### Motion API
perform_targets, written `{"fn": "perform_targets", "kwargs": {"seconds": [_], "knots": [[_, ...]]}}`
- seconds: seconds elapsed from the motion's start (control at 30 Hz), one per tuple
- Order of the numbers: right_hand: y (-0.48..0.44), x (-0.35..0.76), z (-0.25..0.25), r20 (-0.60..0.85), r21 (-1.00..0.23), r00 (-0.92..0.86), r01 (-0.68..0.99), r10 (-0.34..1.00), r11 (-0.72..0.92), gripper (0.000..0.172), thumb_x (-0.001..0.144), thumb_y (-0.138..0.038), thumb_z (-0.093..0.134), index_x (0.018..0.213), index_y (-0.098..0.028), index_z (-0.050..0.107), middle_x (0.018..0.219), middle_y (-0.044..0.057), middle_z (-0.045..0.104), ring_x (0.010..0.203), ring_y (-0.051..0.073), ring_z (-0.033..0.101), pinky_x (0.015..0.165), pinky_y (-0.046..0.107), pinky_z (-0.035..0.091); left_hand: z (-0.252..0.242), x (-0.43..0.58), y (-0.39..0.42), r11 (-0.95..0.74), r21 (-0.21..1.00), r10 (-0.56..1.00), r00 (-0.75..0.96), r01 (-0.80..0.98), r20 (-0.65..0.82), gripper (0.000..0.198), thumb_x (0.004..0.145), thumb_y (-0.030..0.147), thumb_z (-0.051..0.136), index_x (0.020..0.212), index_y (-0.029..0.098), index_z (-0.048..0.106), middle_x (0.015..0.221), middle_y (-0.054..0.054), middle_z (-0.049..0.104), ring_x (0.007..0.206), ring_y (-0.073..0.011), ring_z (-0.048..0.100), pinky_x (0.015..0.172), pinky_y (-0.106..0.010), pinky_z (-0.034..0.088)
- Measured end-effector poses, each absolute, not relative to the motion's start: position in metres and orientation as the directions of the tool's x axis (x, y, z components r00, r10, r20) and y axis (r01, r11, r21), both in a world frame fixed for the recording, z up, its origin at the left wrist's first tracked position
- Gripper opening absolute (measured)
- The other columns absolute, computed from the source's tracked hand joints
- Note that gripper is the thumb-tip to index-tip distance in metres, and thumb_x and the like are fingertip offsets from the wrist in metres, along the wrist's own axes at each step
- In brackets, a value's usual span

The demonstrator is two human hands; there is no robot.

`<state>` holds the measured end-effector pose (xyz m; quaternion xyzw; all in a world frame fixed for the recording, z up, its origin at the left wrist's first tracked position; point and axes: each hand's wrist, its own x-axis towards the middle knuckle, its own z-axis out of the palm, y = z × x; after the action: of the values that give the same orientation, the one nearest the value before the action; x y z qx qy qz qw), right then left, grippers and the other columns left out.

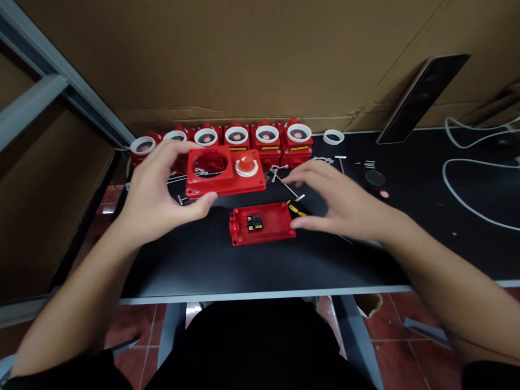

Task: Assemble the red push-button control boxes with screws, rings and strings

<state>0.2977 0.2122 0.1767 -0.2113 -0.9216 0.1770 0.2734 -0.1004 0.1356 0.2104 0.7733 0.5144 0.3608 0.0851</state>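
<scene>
My left hand grips the left end of a red cover plate and holds it above the black table. The plate has a round opening and a red push button with a white ring. My right hand hovers just right of a red base box lying on the table, fingers spread and holding nothing. Under its fingertips lies a black-and-yellow screwdriver handle. Inside the box sits a small black-and-brass part.
A row of several red units with white rings lines the back of the table. A loose white ring, screws, a black disc, white cable and a leaning dark panel lie to the right. Cardboard stands behind.
</scene>
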Motion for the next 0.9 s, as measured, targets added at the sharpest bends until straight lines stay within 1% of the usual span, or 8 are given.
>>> {"fn": "perform_targets", "kwargs": {"seconds": [0.1,0.13,0.2,0.27,0.33,0.53,0.7,0.9], "knots": [[0.2,0.285,0.171,0.353,-0.381,-0.852,0.247,0.387,0.891,0.101,0.096,-0.083,0.096,0.166,-0.014,0.071,0.154,0.027,0.079,0.138,0.046,0.076,0.12,0.069,0.069,0.212,-0.112,0.141,-0.447,0.373,0.843,0.243,0.813,0.479,0.073,0.09,0.077,0.1,0.143,0.031,0.079,0.137,-0.004,0.088,0.114,-0.0353,0.074,0.103,-0.06,0.069],[0.196,0.282,0.17,0.329,-0.358,-0.873,0.237,0.36,0.903,0.1,0.096,-0.076,0.101,0.165,-0.012,0.07,0.153,0.027,0.08,0.136,0.046,0.077,0.118,0.068,0.07,0.209,-0.111,0.142,-0.435,0.361,0.847,0.237,0.825,0.477,0.071,0.09,0.078,0.1,0.14,0.03,0.081,0.134,-0.003,0.089,0.114,-0.0343,0.075,0.102,-0.057,0.069],[0.19,0.277,0.169,0.3,-0.317,-0.894,0.235,0.332,0.919,0.085,0.099,-0.057,0.103,0.162,-0.01,0.071,0.15,0.027,0.082,0.132,0.044,0.078,0.115,0.067,0.071,0.2,-0.103,0.143,-0.418,0.405,0.862,0.215,0.813,0.459,0.068,0.092,0.074,0.1,0.138,0.028,0.081,0.128,-0.004,0.089,0.11,-0.0324,0.077,0.095,-0.051,0.069],[0.187,0.276,0.168,0.294,-0.289,-0.898,0.244,0.328,0.926,0.073,0.103,-0.045,0.1,0.162,-0.011,0.072,0.149,0.025,0.083,0.132,0.043,0.08,0.114,0.066,0.072,0.188,-0.091,0.143,-0.406,0.451,0.876,0.198,0.795,0.439,0.061,0.095,0.063,0.097,0.14,0.027,0.078,0.132,-0.007,0.086,0.113,-0.0329,0.079,0.1,-0.05,0.07],[0.186,0.276,0.167,0.307,-0.275,-0.895,0.243,0.324,0.93,0.072,0.104,-0.045,0.099,0.163,-0.013,0.071,0.15,0.024,0.084,0.132,0.042,0.081,0.114,0.066,0.072,0.178,-0.078,0.142,-0.402,0.447,0.887,0.219,0.799,0.406,0.057,0.096,0.055,0.094,0.141,0.024,0.076,0.136,-0.01,0.084,0.121,-0.0353,0.079,0.11,-0.054,0.069],[0.183,0.277,0.168,0.322,-0.239,-0.902,0.217,0.288,0.946,0.069,0.105,-0.045,0.099,0.158,-0.009,0.075,0.147,0.026,0.085,0.128,0.041,0.082,0.112,0.061,0.074,0.167,-0.062,0.138,-0.288,0.501,0.947,0.167,0.816,0.273,0.068,0.095,0.048,0.094,0.153,0.023,0.07,0.136,-0.01,0.081,0.117,-0.0325,0.078,0.11,-0.051,0.069],[0.184,0.277,0.168,0.315,-0.232,-0.898,0.241,0.307,0.942,0.066,0.108,-0.048,0.096,0.158,-0.01,0.075,0.148,0.025,0.086,0.129,0.041,0.081,0.11,0.06,0.075,0.169,-0.064,0.137,-0.282,0.542,0.943,0.125,0.792,0.308,0.068,0.098,0.054,0.091,0.154,0.023,0.07,0.145,-0.012,0.082,0.121,-0.0327,0.081,0.112,-0.051,0.07],[0.195,0.28,0.166,0.328,-0.216,-0.885,0.269,0.329,0.939,0.072,0.107,-0.052,0.098,0.157,-0.007,0.073,0.147,0.026,0.084,0.126,0.041,0.079,0.108,0.061,0.074,0.171,-0.066,0.135,-0.295,0.479,0.937,0.152,0.827,0.314,0.068,0.099,0.049,0.091,0.157,0.02,0.07,0.15,-0.015,0.082,0.13,-0.0361,0.082,0.119,-0.055,0.07]]}}
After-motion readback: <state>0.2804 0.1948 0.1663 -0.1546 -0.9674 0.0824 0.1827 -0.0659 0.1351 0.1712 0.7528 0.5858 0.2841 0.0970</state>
